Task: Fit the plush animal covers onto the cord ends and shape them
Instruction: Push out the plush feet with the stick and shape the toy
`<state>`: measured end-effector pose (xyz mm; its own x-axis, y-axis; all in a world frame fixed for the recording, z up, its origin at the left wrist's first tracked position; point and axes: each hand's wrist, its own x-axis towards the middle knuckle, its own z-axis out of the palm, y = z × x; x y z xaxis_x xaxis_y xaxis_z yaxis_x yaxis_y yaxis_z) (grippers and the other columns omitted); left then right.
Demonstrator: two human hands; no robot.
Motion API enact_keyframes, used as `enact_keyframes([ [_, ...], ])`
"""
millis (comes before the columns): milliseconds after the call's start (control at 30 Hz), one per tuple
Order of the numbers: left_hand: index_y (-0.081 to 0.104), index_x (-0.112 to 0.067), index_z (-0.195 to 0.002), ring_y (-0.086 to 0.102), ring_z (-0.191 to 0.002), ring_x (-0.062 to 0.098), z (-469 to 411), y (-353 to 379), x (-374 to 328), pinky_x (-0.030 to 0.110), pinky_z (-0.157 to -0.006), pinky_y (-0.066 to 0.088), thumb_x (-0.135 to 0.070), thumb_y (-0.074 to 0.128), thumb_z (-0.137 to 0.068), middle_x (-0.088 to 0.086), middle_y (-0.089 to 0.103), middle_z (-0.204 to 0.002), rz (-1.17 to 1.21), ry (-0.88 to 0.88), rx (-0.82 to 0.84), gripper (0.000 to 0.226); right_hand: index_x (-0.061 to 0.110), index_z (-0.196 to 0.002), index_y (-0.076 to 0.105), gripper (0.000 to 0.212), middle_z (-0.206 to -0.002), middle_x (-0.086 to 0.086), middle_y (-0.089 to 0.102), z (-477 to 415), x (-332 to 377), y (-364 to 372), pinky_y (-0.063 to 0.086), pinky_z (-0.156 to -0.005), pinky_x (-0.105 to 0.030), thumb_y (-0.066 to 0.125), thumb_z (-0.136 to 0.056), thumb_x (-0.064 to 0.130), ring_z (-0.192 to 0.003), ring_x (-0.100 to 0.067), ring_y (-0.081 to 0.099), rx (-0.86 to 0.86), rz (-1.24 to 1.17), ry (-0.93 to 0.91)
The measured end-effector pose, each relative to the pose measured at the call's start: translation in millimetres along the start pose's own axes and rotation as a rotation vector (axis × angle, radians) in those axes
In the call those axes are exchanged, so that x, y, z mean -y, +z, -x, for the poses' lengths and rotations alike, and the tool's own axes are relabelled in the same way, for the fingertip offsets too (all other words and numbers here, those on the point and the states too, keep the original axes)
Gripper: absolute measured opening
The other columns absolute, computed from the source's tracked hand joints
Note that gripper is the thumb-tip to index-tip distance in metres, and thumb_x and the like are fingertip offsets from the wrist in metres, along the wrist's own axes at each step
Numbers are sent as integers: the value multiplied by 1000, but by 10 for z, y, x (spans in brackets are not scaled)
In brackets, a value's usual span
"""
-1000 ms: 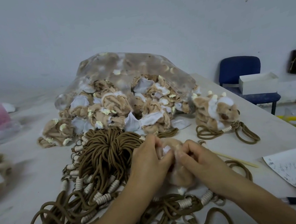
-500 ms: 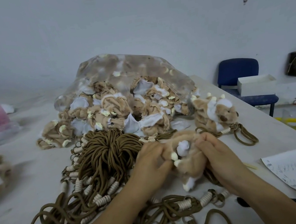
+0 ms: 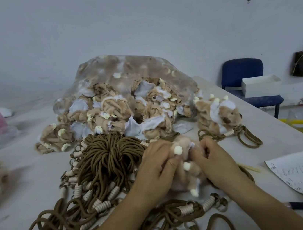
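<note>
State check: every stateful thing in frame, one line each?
tan plush animal cover: crumpled, held between both hands
left hand: grips the cover
right hand: pinches the cover
clear plastic bag: open, unfitted covers spilling out
finished plush animal: shaped, set down beside the bag
brown cord bundle: loose pile, ends bare
black pen: lying flat

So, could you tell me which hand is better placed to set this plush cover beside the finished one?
Probably the right hand: it grips the plush animal cover, and the finished plush animal lies on its side. The left hand grips too but sits farther away.
</note>
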<state>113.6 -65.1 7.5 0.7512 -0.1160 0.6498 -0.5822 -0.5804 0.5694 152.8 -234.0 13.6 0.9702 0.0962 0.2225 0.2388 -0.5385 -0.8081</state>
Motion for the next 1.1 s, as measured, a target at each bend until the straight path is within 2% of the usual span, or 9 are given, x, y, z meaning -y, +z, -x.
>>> enact_keyframes([
  [100, 67, -19, -98, 49, -114, 10, 10, -12, -15, 20, -95, 39, -43, 43, -97, -22, 48, -114, 95, -19, 50, 33, 19, -74, 40, 33, -60, 10, 40, 35, 17, -27, 32, -49, -18, 55, -89, 43, -51, -1, 37, 50, -18, -88],
  [233, 64, -21, -106, 49, -116, 6, 15, -5, 17, 20, -97, 40, -47, 44, -96, -24, 48, -115, 138, -151, 6, 34, 16, -76, 42, 29, -59, 15, 45, 93, 52, -28, 34, -52, -16, 60, -89, 34, -54, -1, 38, 157, 17, -266],
  [367, 62, -26, -109, 53, -113, 7, -20, -20, 47, 26, -98, 43, -45, 46, -94, -7, 53, -114, 218, -210, -120, 30, 20, -75, 46, 36, -59, 7, 48, 87, 138, -64, 38, -48, -15, 57, -83, 53, -51, 0, 44, 44, -245, -154],
  [467, 60, -29, -115, 50, -120, 7, -22, -21, 31, 22, -101, 41, -51, 43, -92, -8, 53, -122, 264, -206, -100, 36, 21, -79, 53, 36, -74, -8, 62, 55, 139, -89, 47, -57, -23, 52, -82, 57, -64, -10, 57, 19, -371, -123],
  [533, 54, -48, -119, 47, -124, -2, -16, -20, 16, 11, -100, 37, -60, 43, -88, -23, 52, -126, 300, -235, -44, 36, 14, -84, 53, 39, -79, -8, 66, 56, 117, -88, 48, -62, -26, 48, -86, 53, -70, -13, 59, -2, -365, -92],
  [633, 50, -66, -111, 46, -121, -10, -17, -23, 28, 10, -97, 38, -63, 48, -83, -34, 50, -124, 278, -292, 2, 29, 18, -80, 53, 42, -69, 10, 63, 40, 138, -74, 43, -53, -12, 43, -81, 58, -61, -1, 57, -26, -346, -174],
  [800, 60, -47, -93, 51, -103, -5, -21, -9, 34, 11, -85, 36, -35, 55, -95, -28, 56, -101, 104, -255, 6, 13, 23, -75, 49, 34, -64, 13, 58, 51, 137, -54, 38, -51, -8, 42, -83, 55, -56, 4, 51, -15, -299, -229],
  [933, 60, -41, -86, 54, -98, 1, -34, -50, -20, 12, -84, 40, -41, 50, -91, -19, 60, -92, 70, -196, -145, 11, 25, -73, 46, 31, -61, 7, 54, 37, 135, -62, 37, -50, -10, 47, -88, 51, -54, 3, 50, -38, -226, -183],
  [1100, 65, -45, -76, 61, -79, -3, -34, -96, -11, 6, -65, 43, -33, 59, -94, -18, 66, -83, 193, -336, -297, 22, 51, -98, 42, 27, -102, 22, 49, 124, 178, -108, 45, -66, -14, 48, -78, 69, -88, 0, 54, -64, -168, -373],
])
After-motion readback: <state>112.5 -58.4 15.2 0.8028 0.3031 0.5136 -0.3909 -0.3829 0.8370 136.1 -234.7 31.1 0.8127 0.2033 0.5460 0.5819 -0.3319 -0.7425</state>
